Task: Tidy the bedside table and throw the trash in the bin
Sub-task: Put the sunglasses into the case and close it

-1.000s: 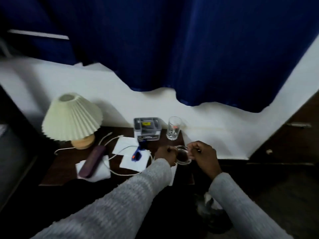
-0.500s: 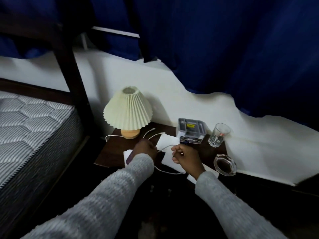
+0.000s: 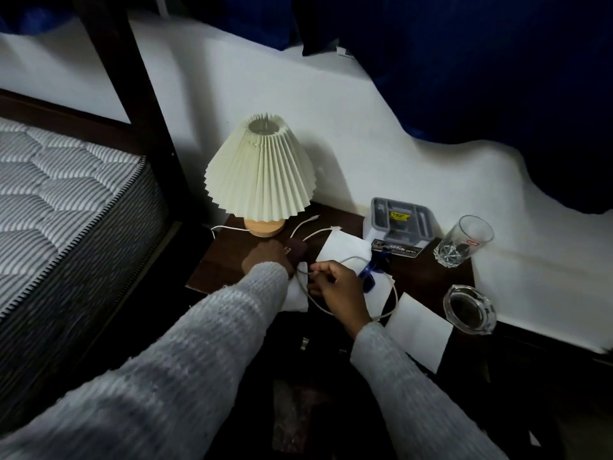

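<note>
On the dark bedside table (image 3: pixel 219 263) my left hand (image 3: pixel 263 258) grips a maroon case (image 3: pixel 297 250) lying on a white tissue (image 3: pixel 295 295). My right hand (image 3: pixel 335 287) pinches a white cable (image 3: pixel 393 293) that loops across the table. White paper sheets (image 3: pixel 343 250) lie under the cable, and another sheet (image 3: pixel 419 332) hangs over the front edge. A blue object (image 3: pixel 368 275) lies by my right hand. A glass ashtray (image 3: pixel 469 308) sits at the right front corner.
A pleated cream lamp (image 3: pixel 260 174) stands at the back left. A grey box (image 3: pixel 399 220) and a drinking glass (image 3: pixel 462 242) stand at the back right. A mattress (image 3: pixel 59 200) and a dark bedpost (image 3: pixel 132 94) are to the left. Blue curtains (image 3: pixel 464 61) hang behind.
The ashtray left my hands and now sits at the table's right front corner. My left hand moved to the maroon case and my right hand took the cable. The view swung left.
</note>
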